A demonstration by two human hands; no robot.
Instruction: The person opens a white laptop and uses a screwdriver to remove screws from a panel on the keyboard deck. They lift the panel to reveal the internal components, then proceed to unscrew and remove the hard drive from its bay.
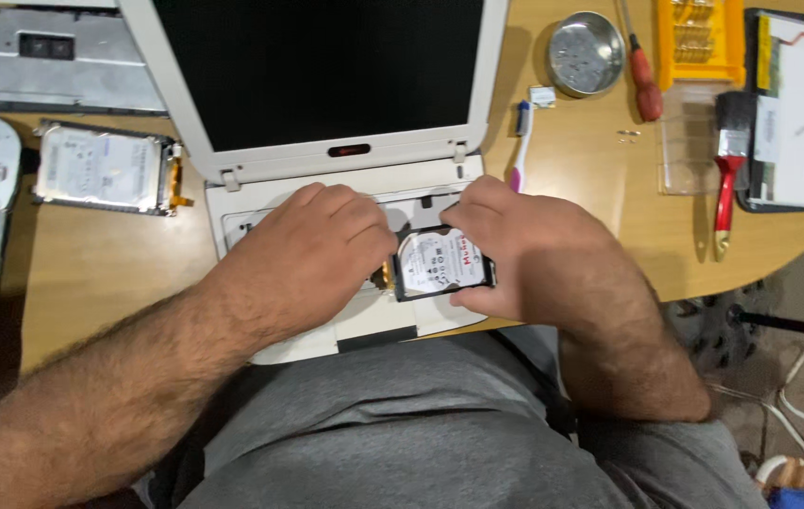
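Both my hands on a hard drive over the open laptop.

My right hand (pixel 524 250) pinches the hard drive (pixel 441 264) by its edges above the white laptop (pixel 326 179) base; my left hand (pixel 322 245) rests curled beside it, touching its left end. A second drive (pixel 105 168) lies on the counter (pixel 590 179).

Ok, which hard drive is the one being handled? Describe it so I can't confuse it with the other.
Start at the white laptop on the wooden table. Just below its screen, over the opened base, a small drive sits between the left hand and the right hand. Unlike the spare drive lying alone at left, it is dark-edged.
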